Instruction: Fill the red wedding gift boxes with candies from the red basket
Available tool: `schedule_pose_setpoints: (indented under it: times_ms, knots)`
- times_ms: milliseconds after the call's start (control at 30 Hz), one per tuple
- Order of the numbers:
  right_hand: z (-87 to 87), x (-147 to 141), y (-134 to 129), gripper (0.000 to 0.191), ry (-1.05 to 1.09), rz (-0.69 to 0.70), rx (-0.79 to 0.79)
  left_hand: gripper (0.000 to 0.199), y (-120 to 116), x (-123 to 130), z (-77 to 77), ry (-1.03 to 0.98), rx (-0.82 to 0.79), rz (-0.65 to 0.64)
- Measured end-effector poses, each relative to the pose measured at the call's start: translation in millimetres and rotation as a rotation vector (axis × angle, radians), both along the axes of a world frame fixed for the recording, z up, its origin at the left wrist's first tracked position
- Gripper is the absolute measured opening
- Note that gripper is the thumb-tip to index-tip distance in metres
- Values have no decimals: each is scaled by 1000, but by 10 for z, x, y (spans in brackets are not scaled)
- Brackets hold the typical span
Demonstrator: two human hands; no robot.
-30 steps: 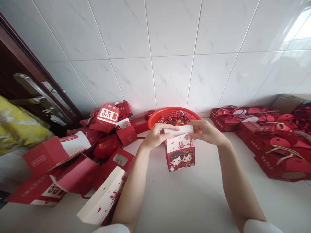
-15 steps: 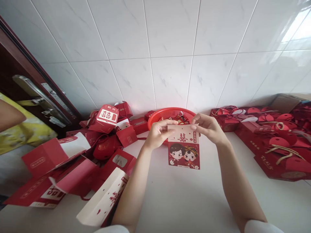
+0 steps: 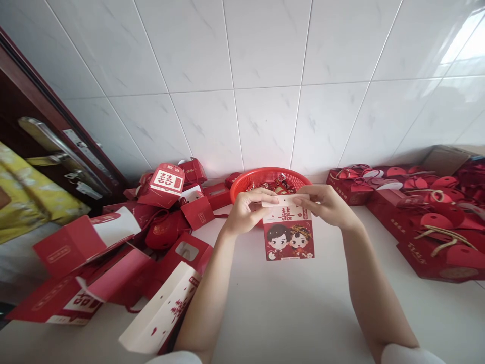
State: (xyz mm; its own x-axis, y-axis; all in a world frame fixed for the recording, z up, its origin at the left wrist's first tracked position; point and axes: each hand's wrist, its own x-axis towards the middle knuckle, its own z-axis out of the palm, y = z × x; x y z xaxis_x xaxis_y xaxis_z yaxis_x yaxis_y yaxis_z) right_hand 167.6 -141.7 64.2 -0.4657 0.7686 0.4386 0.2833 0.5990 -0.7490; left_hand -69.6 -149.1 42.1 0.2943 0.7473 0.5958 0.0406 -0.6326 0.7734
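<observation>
A small gift box [image 3: 290, 241], white above and red below with a cartoon couple on its front, hangs upright between my hands over the table. My left hand [image 3: 250, 208] pinches its upper left edge. At the upper right, the thumb and fingers of my right hand [image 3: 322, 203] press on the white top flap, which is bent over toward me. Just behind the box stands a red plastic basket [image 3: 239, 181] with wrapped candies [image 3: 282, 186] in it; my hands and the box hide its front part.
Red and white boxes [image 3: 166, 184], some unfolded, lie heaped on the left of the white table [image 3: 280, 313]. Red boxes with cord handles [image 3: 413, 258] stand in rows at right, beside a cardboard carton [image 3: 439, 162]. A person in yellow clothing [image 3: 34, 187] is by the door at left.
The top flap of the gift box has folded forward, and my right hand's fingers have moved inward over it. The person at left has moved an arm mostly out of view.
</observation>
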Motion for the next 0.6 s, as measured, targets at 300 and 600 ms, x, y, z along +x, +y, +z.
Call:
schedule_pose_setpoints:
  times_ms: [300,600]
  knots:
    - [14,47,-41,42,216,-65,-72,34,-66,102,50,-76,-158,50]
    - [51,105,-76,44,199,-37,-48,45,-101,139,54,-134,-107,114]
